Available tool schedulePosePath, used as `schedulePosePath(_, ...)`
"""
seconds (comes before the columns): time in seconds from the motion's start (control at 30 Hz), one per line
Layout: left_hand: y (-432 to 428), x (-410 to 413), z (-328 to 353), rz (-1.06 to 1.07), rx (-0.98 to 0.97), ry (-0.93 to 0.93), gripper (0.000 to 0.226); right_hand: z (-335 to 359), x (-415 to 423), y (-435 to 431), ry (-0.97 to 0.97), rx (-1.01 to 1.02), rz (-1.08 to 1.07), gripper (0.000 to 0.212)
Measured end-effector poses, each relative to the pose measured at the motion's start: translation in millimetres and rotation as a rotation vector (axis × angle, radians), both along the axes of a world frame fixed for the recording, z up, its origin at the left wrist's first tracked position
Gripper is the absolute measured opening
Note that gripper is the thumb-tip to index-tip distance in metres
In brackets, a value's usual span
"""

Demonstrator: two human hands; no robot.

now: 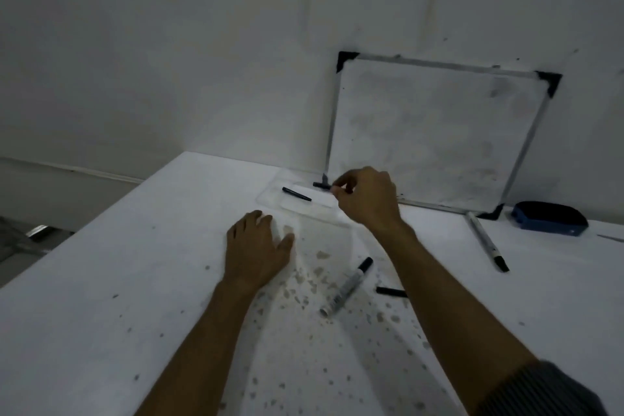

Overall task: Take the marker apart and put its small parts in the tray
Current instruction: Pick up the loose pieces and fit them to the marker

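So right hand point(366, 199) is hovering over the clear tray point(270, 204), fingers pinching smth tiny, prob a marker part. Left hand point(258, 246) lying flat, empty. Marker body point(347, 287) is sitting nearby. Lower before releasing.

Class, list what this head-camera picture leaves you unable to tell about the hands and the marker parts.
- Right hand, over the clear tray: its curled fingers hide whether it pinches a small part.
- Left hand: palm down on the table, hiding anything beneath.
- Black part beside the marker barrel: one end is behind the right forearm.
- Barrel print: too blurred to read.
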State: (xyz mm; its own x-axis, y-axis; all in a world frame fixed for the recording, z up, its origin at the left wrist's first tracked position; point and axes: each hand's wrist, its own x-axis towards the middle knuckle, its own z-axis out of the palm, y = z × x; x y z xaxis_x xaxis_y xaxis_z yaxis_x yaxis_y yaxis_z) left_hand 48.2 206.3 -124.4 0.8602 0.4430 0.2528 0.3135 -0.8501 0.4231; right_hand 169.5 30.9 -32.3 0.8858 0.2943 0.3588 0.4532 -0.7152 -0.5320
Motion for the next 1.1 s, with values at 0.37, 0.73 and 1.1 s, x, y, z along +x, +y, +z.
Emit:
schedulePosePath(0.37,5,13,-9,-0.002,-0.008,-0.046,0.075,-25,78,90,0.103,-0.488,0.007,0.034)
schedulePosePath(0.73,0,9,2,-0.013,0.042,-0.03,0.065,19,4,23,0.098,-0.093,0.193,0.024)
schedulePosePath(1.1,-17,-28,-9,-0.218,-0.03,-0.038,0.053,-31,-110,-77,0.029,-0.563,0.474,0.035)
